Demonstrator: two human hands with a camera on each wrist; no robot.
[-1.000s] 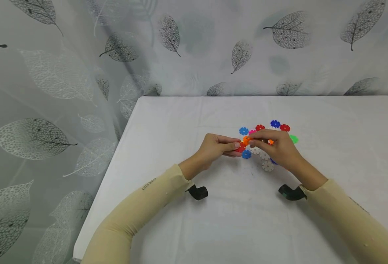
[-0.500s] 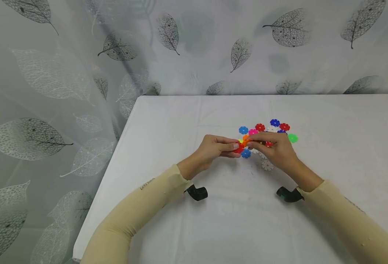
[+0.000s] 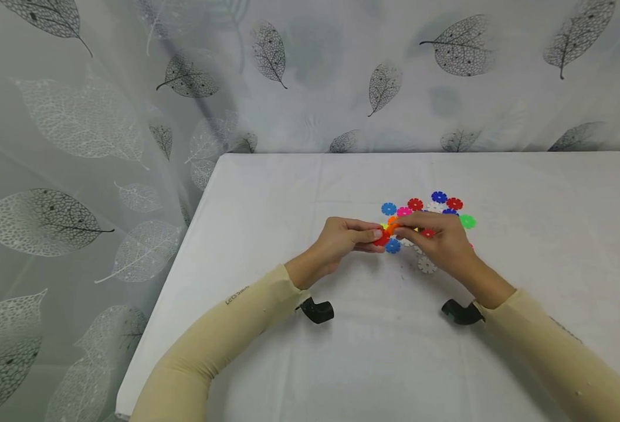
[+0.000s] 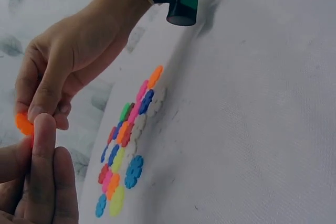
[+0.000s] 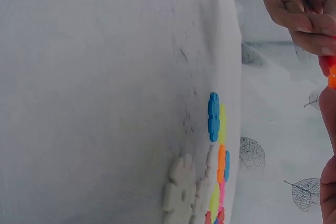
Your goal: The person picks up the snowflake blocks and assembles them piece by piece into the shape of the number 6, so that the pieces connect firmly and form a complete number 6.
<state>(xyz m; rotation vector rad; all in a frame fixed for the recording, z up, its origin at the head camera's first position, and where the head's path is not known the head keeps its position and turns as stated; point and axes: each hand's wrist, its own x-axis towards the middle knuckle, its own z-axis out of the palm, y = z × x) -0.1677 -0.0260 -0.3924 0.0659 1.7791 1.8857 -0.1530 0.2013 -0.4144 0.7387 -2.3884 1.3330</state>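
In the head view my left hand (image 3: 344, 243) holds a red notched snowflake disc (image 3: 381, 237) between thumb and fingers, above the table. From the right, my right hand (image 3: 447, 240) pinches an orange snowflake disc (image 4: 23, 123) with thumb and fingertips. The two discs meet edge to edge between the hands; how deep their notches sit together is hidden by the fingers. In the right wrist view only slivers of the held pieces show at the edge. Beneath the hands lies a cluster of loose discs, partly covered by the right hand.
On the white cloth table (image 3: 383, 351) lie several discs, among them a light blue disc (image 3: 389, 209), a green disc (image 3: 467, 221), a dark blue disc (image 3: 439, 197) and a whitish disc (image 3: 427, 265). A leaf-print curtain (image 3: 310, 76) hangs behind and to the left.
My right hand has shifted slightly left and toward me, bringing the orange disc closer against the red one. My left hand has stayed almost in place. The discs on the table have not moved.
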